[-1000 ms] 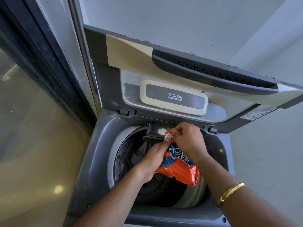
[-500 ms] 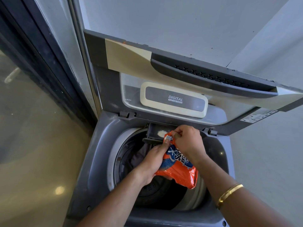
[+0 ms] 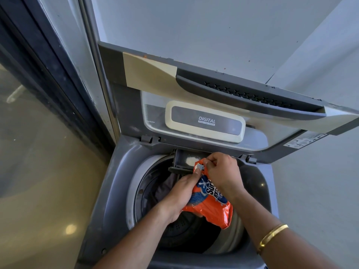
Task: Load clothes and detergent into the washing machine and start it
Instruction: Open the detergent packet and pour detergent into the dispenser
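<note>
Top-loading washing machine (image 3: 108, 191), seen from above, lid (image 3: 151, 74) raised upright against the wall. The lid's inner face bears a cream-framed panel (image 3: 206, 121) marked "DIGITAL". At the rear edge of the opening, a small detergent drawer (image 3: 180, 162) stands pulled out over the drum (image 3: 134, 193); a heap of white powder (image 3: 191, 161) lies in it. An orange-and-blue detergent packet (image 3: 211, 202) is held over the drum, its top just beside the drawer. The left hand (image 3: 180, 193) grips the packet's left side, thumb pressed on its front near the top. The right hand (image 3: 221, 171) pinches the packet's top edge between thumb and fingers; a gold bangle (image 3: 272, 237) circles that forearm. Dark clothes (image 3: 167, 185) lie inside the drum at its rear left. Glossy floor (image 3: 38, 171) extends left of the machine.
</note>
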Motion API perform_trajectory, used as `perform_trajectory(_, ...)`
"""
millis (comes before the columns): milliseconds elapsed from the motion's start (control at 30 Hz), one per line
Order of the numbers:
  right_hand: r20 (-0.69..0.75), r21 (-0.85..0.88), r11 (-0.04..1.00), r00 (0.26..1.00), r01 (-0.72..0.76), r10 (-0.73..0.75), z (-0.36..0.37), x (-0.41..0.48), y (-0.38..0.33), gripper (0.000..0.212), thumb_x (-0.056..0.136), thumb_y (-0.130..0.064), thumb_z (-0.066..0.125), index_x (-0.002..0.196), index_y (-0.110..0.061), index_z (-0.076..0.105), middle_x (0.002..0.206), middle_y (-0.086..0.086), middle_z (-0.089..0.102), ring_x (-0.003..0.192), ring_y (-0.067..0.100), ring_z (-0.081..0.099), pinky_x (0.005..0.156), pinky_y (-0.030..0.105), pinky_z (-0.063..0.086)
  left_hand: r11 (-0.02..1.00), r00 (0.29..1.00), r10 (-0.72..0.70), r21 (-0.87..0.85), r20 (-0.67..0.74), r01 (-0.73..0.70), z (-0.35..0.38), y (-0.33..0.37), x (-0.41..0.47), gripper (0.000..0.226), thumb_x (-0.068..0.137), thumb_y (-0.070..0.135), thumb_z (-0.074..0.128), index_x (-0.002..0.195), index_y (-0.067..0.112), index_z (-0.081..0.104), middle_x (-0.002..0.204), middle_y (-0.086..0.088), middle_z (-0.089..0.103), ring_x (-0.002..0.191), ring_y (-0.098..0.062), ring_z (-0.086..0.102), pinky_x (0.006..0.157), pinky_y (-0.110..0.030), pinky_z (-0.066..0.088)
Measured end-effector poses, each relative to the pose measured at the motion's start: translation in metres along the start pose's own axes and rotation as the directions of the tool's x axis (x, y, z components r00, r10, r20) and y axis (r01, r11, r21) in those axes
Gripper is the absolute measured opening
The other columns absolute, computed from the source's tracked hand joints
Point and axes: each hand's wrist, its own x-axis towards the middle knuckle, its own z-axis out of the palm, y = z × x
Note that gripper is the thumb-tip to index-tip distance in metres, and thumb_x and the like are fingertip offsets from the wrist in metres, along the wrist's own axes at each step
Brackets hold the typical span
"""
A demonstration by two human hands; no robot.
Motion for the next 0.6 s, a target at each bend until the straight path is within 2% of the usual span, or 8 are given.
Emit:
perform_trajectory(67,-0.008,0.013,1.0,1.0,0.017,-0.017,0.0,-0.003,0.002,0.014,0.106,-0.032,0.063,0.106,-0.022,0.074,0.097,-0.006,0.075,0.084,0.008,0.069,0.076,0.032,0.063,0.999,1.0,0.018,0.03,0.009,-0.018,-0.001,-0.004,0.004,0.048,0.113,0.062,0.048,0.133,0.025,0.071,0.113,0.003,0.089,0.103,-0.016,0.086,0.091,-0.041,0.07)
perform_trajectory(167,-0.032,0.065,0.998,0.999,0.022,-0.02,-0.001,-0.009,0.006,0.013,0.106,-0.031,0.064,0.101,-0.024,0.074,0.094,-0.009,0.073,0.085,0.005,0.066,0.077,0.029,0.056,0.994,0.998,0.06,0.095,0.007,-0.06,0.0,-0.008,0.001,0.04,0.115,0.057,0.048,0.134,0.029,0.07,0.106,0.013,0.088,0.097,-0.002,0.085,0.075,-0.016,0.064)
perform_trajectory(233,-0.058,0.14,0.99,0.998,0.015,-0.007,-0.004,-0.018,0.011,0.013,0.104,-0.026,0.067,0.093,-0.026,0.072,0.088,-0.012,0.072,0.082,0.005,0.066,0.074,0.029,0.054,0.982,0.994,0.111,0.153,0.001,-0.11,0.003,-0.011,-0.002,0.035,0.115,0.055,0.049,0.134,0.033,0.068,0.107,0.015,0.085,0.095,0.004,0.083,0.071,-0.011,0.061)
perform_trajectory(300,-0.077,0.215,0.976,0.997,0.019,-0.002,-0.005,-0.025,0.013,0.017,0.103,-0.023,0.069,0.087,-0.028,0.071,0.083,-0.013,0.072,0.079,0.006,0.067,0.071,0.03,0.054,0.966,0.987,0.16,0.208,-0.016,-0.153,0.003,-0.012,-0.004,0.033,0.114,0.056,0.05,0.135,0.036,0.066,0.113,0.014,0.085,0.1,0.004,0.082,0.077,-0.013,0.063)
perform_trajectory(400,-0.124,0.314,0.947,0.992,0.071,-0.034,-0.02,-0.044,0.017,0.018,0.102,-0.023,0.07,0.086,-0.032,0.07,0.083,-0.013,0.073,0.079,0.007,0.069,0.07,0.028,0.057,0.942,0.972,0.235,0.251,-0.012,-0.224,0.008,-0.012,-0.01,0.035,0.112,0.056,0.054,0.14,0.037,0.065,0.126,0.009,0.085,0.115,-0.009,0.083,0.102,-0.031,0.066)
perform_trajectory(500,-0.195,0.379,0.917,0.979,0.128,-0.056,-0.042,-0.06,0.022,0.019,0.1,-0.018,0.073,0.087,-0.032,0.071,0.084,-0.016,0.072,0.084,0.005,0.068,0.068,0.014,0.048,0.902,0.943,0.333,0.286,0.02,-0.325,0.022,-0.002,-0.025,0.034,0.11,0.049,0.059,0.14,0.036,0.065,0.129,0.008,0.084,0.117,-0.011,0.082,0.1,-0.031,0.066)
perform_trajectory(533,-0.223,0.394,0.907,0.973,0.148,-0.062,-0.052,-0.066,0.024,0.02,0.099,-0.017,0.073,0.087,-0.032,0.071,0.083,-0.016,0.072,0.084,0.005,0.068,0.068,0.013,0.047,0.887,0.934,0.357,0.3,0.036,-0.35,0.03,0.003,-0.03,0.034,0.109,0.048,0.06,0.139,0.036,0.065,0.129,0.007,0.083,0.118,-0.012,0.082,0.101,-0.032,0.066)
perform_trajectory(600,-0.28,0.412,0.891,0.957,0.19,-0.074,-0.074,-0.077,0.031,0.02,0.099,-0.015,0.073,0.087,-0.032,0.071,0.083,-0.015,0.072,0.083,0.007,0.068,0.069,0.017,0.048,0.858,0.913,0.403,0.323,0.061,-0.4,0.05,0.013,-0.041,0.037,0.105,0.053,0.063,0.137,0.033,0.067,0.13,0.003,0.082,0.121,-0.016,0.081,0.108,-0.044,0.065)
